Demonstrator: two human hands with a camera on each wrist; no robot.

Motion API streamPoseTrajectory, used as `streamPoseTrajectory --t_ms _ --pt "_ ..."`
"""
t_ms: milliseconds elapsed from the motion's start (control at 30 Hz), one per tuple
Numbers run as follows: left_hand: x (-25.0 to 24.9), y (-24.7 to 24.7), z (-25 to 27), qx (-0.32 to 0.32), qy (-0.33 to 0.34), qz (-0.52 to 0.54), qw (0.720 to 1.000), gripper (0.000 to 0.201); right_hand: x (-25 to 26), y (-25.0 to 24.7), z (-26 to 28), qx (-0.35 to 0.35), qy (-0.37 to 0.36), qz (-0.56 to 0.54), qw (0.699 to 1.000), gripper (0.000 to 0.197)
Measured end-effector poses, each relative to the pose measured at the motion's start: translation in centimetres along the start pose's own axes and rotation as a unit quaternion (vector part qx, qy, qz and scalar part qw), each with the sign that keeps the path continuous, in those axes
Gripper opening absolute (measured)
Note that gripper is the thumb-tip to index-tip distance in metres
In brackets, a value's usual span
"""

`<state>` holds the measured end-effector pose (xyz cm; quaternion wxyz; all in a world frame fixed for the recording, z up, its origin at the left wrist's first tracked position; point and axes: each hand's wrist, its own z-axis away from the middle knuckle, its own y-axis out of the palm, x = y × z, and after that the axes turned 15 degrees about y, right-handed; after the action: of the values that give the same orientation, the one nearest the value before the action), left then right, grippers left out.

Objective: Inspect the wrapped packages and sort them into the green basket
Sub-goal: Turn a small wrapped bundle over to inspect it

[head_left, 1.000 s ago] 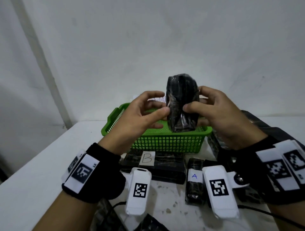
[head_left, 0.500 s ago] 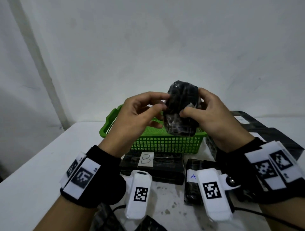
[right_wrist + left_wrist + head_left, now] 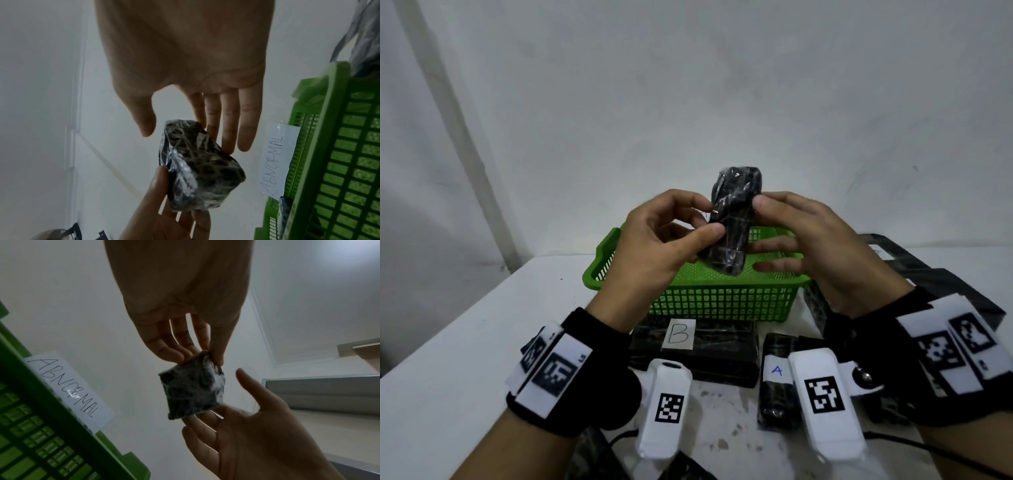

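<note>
A black package (image 3: 732, 219) wrapped in clear film is held in the air above the green basket (image 3: 722, 301), standing upright with a slight tilt. My left hand (image 3: 710, 219) pinches it between thumb and fingers; the left wrist view shows that pinch (image 3: 195, 353) at one end of the package (image 3: 193, 392). My right hand (image 3: 784, 233) has straight fingers. In the right wrist view its index finger (image 3: 197, 113) touches the back of the package (image 3: 199, 167) and its thumb stands apart. A paper label reading ABNORMAL (image 3: 68, 391) is stuck on the basket's rim.
On the white table (image 3: 465, 342) in front of the basket lie a flat black package labelled B (image 3: 705, 346) and a smaller one labelled A (image 3: 777, 390). More black packages (image 3: 928, 284) lie at the right. A wall stands close behind the basket.
The package has turned in my hands and now shows a narrower side. My right hand has let go of its pinch and straightened its fingers; the left hand keeps hold.
</note>
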<state>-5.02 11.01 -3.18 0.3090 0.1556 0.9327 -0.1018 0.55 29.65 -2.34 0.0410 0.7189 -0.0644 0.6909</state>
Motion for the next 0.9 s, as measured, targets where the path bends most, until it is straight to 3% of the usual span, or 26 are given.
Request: streamPoseTrajectory --t_ms 67,167,267,367,467,600,700,800,900 --pt "0.0 0.0 0.1 0.016 0.009 -0.002 1.000 0.015 0.0 0.0 -0.1 0.016 -0.006 0.013 1.000 0.044" --pt "-0.3 0.2 0.1 0.031 0.019 0.003 0.999 0.006 -0.5 0.3 -0.5 -0.029 -0.036 0.028 0.999 0.033" --pt "-0.2 0.4 0.2 0.025 0.013 -0.011 1.000 0.012 -1.0 0.6 -0.7 -0.050 -0.064 0.039 0.996 0.027" --pt "0.4 0.2 0.1 0.018 -0.053 -0.028 0.998 0.022 -1.2 0.8 -0.7 -0.051 -0.078 0.036 0.995 0.031" --pt "0.6 0.2 0.2 0.020 -0.111 0.004 0.994 0.015 -1.1 0.9 -0.8 -0.046 -0.057 -0.006 0.997 0.036" --pt "0.5 0.3 0.2 -0.006 -0.089 -0.008 0.996 0.006 -1.0 0.9 -0.8 -0.046 -0.021 -0.003 0.999 0.027" --pt "0.5 0.4 0.2 0.002 -0.087 -0.023 0.996 0.009 -1.0 1.0 -0.4 0.012 0.007 0.040 0.999 0.033" --pt "0.4 0.4 0.2 -0.001 -0.084 -0.039 0.996 0.013 -0.9 1.2 -0.2 0.014 -0.003 0.046 0.999 0.038" --pt "0.5 0.3 0.1 -0.014 -0.078 -0.045 0.996 0.016 -1.0 1.2 -0.4 -0.008 -0.026 0.055 0.998 0.031"
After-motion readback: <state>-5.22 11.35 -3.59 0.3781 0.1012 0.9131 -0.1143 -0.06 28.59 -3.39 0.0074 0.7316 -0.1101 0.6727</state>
